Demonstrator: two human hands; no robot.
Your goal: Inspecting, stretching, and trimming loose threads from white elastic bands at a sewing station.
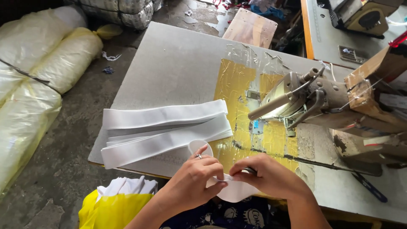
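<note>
— Where are we with this piece?

— We have one white elastic strip (231, 191) pinched between both hands at the near edge of the grey table (178, 63), just in front of us. Our left hand (199, 176) closes thumb and fingers on its folded end, and a loop of it curls up above the knuckles. Our right hand (269, 176) is closed on the other side of the same fold, with what looks like a small dark tool tucked under the fingers; we cannot tell what it is.

— And the rest of the strips?

— A stack of white elastic bands (165, 131) lies flat on the table, just beyond our left hand, untouched as far as we can see. The sewing machine (296, 99) stands to the right over the yellow taped patch (237, 89), and nothing lies under its needle.

— So how far along do we judge it?

— Early, by our reckoning. The piece in hand is folded but not yet at the machine, and the stack looks mostly waiting. A yellow bag (112, 208) with white cloth sits by our left knee; whether those are finished pieces, we cannot say.
</note>
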